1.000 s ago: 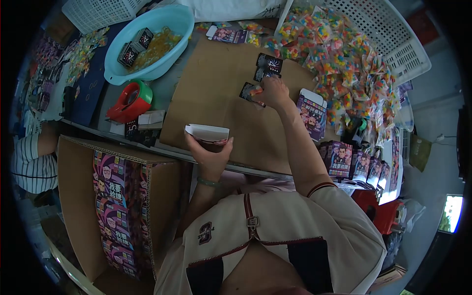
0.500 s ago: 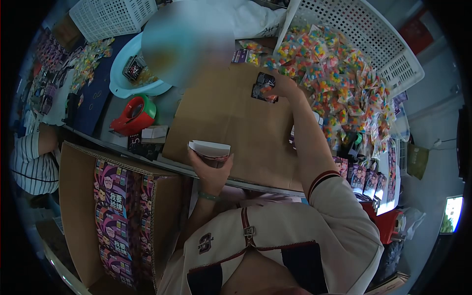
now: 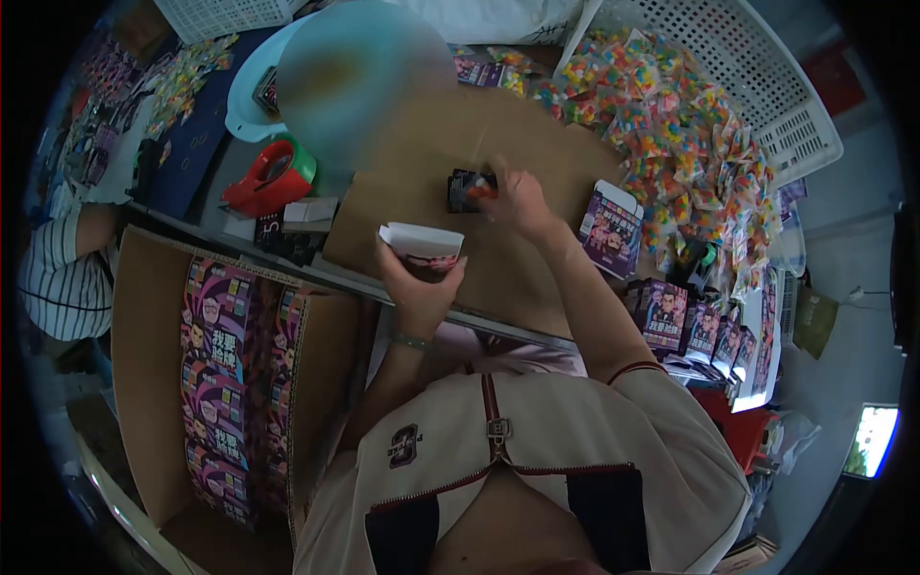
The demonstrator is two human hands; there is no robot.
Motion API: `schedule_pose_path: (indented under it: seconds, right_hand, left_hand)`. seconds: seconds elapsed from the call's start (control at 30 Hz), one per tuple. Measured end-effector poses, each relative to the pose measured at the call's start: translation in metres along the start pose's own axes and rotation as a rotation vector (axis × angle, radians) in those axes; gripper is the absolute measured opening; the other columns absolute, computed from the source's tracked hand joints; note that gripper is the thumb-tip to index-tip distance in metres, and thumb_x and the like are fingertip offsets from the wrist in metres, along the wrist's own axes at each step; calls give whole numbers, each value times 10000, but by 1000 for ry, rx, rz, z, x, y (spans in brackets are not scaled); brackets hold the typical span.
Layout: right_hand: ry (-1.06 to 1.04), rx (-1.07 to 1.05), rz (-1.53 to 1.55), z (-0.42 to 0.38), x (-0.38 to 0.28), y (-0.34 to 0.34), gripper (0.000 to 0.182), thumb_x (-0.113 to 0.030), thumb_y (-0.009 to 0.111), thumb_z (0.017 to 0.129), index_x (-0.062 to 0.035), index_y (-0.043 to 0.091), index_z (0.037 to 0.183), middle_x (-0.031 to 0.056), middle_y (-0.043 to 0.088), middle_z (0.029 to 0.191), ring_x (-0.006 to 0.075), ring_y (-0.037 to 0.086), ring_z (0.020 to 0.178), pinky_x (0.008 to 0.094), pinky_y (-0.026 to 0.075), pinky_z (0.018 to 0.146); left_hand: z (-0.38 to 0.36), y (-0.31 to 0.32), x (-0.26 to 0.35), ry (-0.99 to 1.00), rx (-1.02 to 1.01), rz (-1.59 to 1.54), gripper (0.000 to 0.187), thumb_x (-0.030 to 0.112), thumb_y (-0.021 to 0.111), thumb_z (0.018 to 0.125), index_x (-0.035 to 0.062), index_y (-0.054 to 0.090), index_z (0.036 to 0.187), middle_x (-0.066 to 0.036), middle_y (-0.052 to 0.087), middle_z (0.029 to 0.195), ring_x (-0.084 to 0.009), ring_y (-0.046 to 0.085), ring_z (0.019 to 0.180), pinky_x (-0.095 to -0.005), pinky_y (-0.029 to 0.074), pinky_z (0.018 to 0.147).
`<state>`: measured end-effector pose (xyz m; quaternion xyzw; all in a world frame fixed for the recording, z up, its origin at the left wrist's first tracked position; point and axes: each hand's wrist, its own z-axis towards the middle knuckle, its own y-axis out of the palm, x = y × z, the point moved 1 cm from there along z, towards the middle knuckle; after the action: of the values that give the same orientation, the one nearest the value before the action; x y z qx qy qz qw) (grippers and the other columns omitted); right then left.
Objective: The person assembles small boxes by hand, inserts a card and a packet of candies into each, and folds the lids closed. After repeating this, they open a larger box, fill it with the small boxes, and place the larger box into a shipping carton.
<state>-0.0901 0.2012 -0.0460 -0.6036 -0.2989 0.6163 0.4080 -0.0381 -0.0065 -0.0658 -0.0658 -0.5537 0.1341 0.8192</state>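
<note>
My left hand [image 3: 422,292] is wrapped round a small open carton [image 3: 424,241], its white inside facing up and its printed side towards me. Over the brown cardboard sheet [image 3: 383,201], my right hand [image 3: 522,201] has its fingertips on a small black packet [image 3: 464,192] with printed pictures. Something orange shows at those fingertips, too small to make out. To the right of that hand lies a purple printed carton [image 3: 611,230] with a white flap.
Clear bags of coloured candy [image 3: 661,125] spill from a white basket [image 3: 767,57]. Purple cartons [image 3: 661,311] stand at right. A blue basin [image 3: 247,105] and red tape dispenser [image 3: 264,182] are at left. Below, a cardboard box [image 3: 144,383] holds printed cartons. Another person's striped sleeve [image 3: 53,259] shows.
My right hand has moved left and nearer to me, and the black packet has come with it. My left hand still holds the open carton. The view has shifted slightly.
</note>
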Motion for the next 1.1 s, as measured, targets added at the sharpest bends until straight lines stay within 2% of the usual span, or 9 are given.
schedule_pose_path:
  seconds: [0.17,0.23,0.37,0.43,0.63,0.77,0.87,0.97,1.1]
  right_hand:
    - [-105,117,98,-35,-28,-20,392,-160,750,718,-40,588,1055,174,634,759,345,638,711,404,508,632]
    - [-53,201,406,-39,-62,-75,351,-105,712,733,-61,596,1061,158,647,767,335,634,682,364,509,605]
    - [-286,40,391,-45,-117,-109,289,-48,662,759,-58,603,1042,127,641,769,315,635,687,350,505,578]
    - [-664,2,-226,-39,-130,-101,234,-47,647,767,-51,611,998,105,617,794,307,639,730,384,508,581]
    - [-849,-296,-509,-25,-151,-63,266,-79,637,775,-74,596,1038,106,590,847,318,634,793,443,515,629]
    - [-846,-197,-358,-24,-145,-66,314,-105,663,766,-79,601,1073,125,619,924,317,645,832,424,531,663]
    - [-721,64,-123,-39,-132,-82,327,-92,705,741,-68,632,1058,142,647,977,306,656,852,375,547,697]
    - [-387,208,10,-64,-98,-63,333,-60,743,720,-50,648,1039,150,667,978,278,666,838,332,546,702]
    - [-232,360,305,-97,-85,-24,273,-29,755,726,-32,676,988,129,675,914,239,664,793,315,536,685]
  left_hand:
    - [-2,-2,-5,4,2,11,1101,176,886,581,-43,204,1418,-225,426,1300,-339,466,1186,-430,400,989]
    - [-1,-2,-3,-11,-16,26,1123,156,884,584,-34,177,1436,-225,426,1323,-333,469,1200,-423,395,1004]
    - [1,-3,3,6,-1,152,1129,191,883,570,-38,189,1430,-234,429,1322,-353,473,1203,-438,394,1004]
    - [2,-2,2,-3,1,148,1064,294,855,591,-47,247,1395,-250,451,1243,-422,480,1141,-498,411,943]
    - [2,-2,-2,118,41,182,1019,302,846,585,-50,297,1368,-245,471,1208,-422,509,1086,-487,430,894]
    - [3,-3,0,114,65,115,1021,309,847,581,-53,307,1368,-239,482,1188,-416,514,1072,-486,428,882]
    - [3,-9,6,-2,5,113,1106,234,877,568,-69,224,1408,-257,439,1292,-380,469,1201,-444,389,1002]
    - [5,-8,7,-52,-26,32,1134,257,890,568,-78,210,1413,-260,438,1287,-385,468,1189,-445,387,1001]
    - [-1,-6,6,202,33,48,980,336,856,625,-11,324,1371,-220,510,1143,-390,543,1012,-469,449,832]
